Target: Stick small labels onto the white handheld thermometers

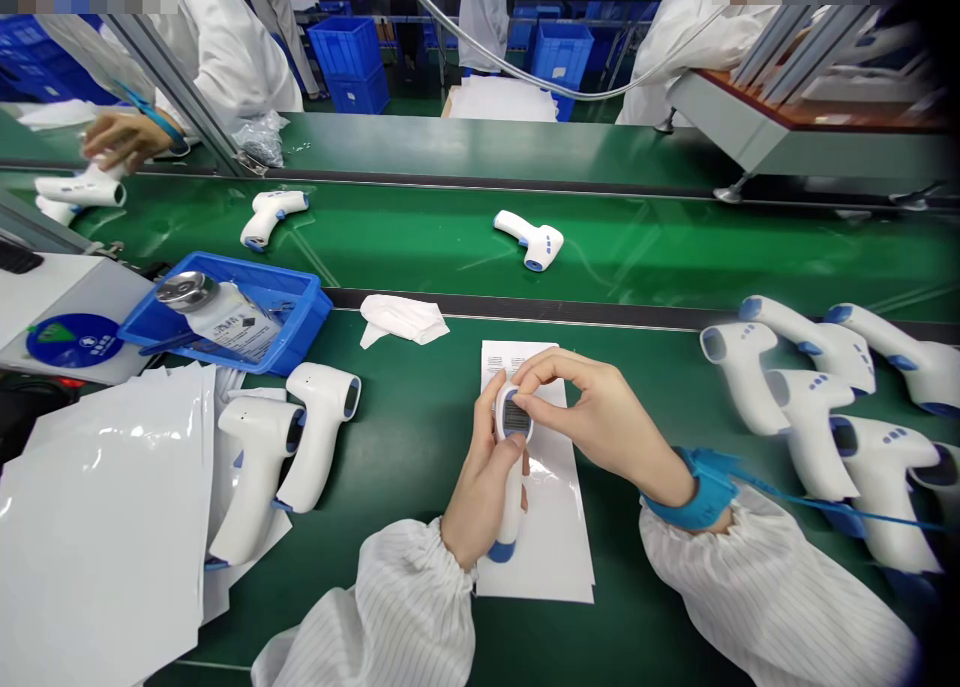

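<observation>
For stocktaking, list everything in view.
Held device: one, white, centre
Other devices: at least eleven, white, bench and belt
Tray: one, blue, left
Bottle: one, white, in tray
Labelled housing: one, white, left
Papers: several, white, left and centre
Cloth or tissue: one, white, beside belt
Bench: one, green, foreground
Belt: one, green, beyond bench
Crates: several, blue, background
Co-workers: at least four, mostly white clothing, background
Wristbands: two, blue, right wrist and co-worker's
Left hand: one, bare, holding device
Right hand: one, bare, at device
</observation>
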Available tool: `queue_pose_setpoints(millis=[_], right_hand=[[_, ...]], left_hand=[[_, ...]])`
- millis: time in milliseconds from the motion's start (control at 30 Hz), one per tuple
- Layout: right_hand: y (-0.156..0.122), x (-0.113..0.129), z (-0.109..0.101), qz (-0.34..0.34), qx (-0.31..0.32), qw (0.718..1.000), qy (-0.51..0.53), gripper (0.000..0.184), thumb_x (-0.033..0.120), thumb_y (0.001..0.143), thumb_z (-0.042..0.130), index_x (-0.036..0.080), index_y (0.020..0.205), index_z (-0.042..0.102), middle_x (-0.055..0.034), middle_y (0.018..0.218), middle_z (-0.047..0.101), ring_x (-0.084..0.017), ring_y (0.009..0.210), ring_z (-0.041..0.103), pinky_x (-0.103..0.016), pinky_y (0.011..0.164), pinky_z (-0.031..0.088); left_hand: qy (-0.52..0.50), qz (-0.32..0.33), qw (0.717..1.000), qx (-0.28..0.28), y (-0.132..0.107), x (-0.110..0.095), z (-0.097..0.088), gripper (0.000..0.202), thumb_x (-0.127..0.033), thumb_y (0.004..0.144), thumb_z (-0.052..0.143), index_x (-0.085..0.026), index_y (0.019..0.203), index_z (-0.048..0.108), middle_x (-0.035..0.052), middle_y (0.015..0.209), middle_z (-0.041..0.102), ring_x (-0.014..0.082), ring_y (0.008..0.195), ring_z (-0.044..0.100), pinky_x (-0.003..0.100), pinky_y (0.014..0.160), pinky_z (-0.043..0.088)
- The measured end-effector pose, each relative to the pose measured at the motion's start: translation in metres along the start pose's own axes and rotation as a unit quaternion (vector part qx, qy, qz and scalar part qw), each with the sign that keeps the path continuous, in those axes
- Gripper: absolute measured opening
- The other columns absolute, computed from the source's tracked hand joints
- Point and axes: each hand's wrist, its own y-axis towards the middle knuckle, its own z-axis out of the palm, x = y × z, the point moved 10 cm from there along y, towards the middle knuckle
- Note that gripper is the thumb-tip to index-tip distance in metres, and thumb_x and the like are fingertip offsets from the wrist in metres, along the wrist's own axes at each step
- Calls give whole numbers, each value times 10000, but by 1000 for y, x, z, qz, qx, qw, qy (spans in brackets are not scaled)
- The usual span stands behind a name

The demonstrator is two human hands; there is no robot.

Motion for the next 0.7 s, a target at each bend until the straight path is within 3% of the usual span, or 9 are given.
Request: queue_pose_setpoints(millis=[700], right_hand=[[0,-3,-2,8,-13,1000,-9,149,109,788,636,224,697,611,13,832,706,-167,824,654,-314,778,512]], left_hand=[[29,1,999,-16,0,-1,1,610,-293,959,379,-394,1528,184,-37,731,490,100,496,449,242,507,427]])
